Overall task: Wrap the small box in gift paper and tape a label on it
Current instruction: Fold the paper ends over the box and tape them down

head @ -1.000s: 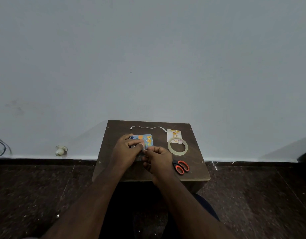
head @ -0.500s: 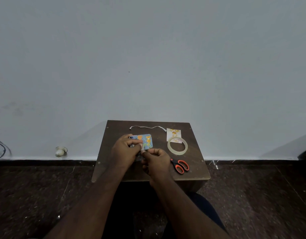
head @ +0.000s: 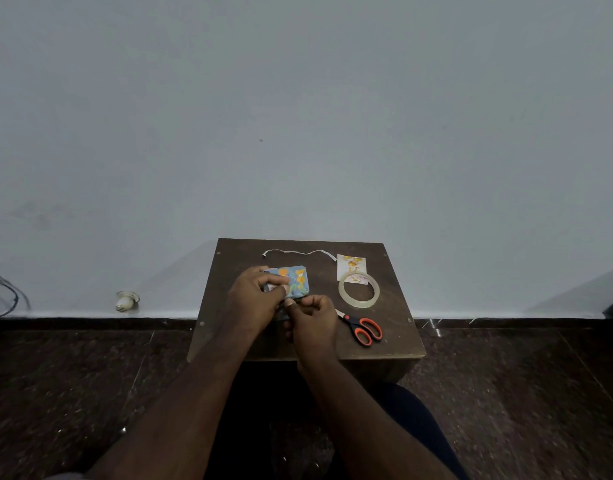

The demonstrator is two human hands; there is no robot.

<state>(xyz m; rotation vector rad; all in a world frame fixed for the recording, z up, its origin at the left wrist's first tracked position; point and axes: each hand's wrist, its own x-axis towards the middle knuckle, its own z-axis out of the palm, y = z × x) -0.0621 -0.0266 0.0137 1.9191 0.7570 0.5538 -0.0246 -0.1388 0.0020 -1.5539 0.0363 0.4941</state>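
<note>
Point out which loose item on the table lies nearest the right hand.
The scissors with orange handles: their blade tip lies just beside the right hand. The tape roll, patterned paper piece and white strip all lie farther back.

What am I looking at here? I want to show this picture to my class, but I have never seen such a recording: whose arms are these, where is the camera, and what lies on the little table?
No machine here: a person wears a camera on the head, looking forward and down, so the arms are their own. The left hand holds a small box in blue and orange gift paper on a small brown table. The right hand pinches at the box's near edge; what it pinches is too small to tell. To the right lie a tape roll, a patterned paper piece partly under it, and orange-handled scissors. A white strip lies at the back.
</note>
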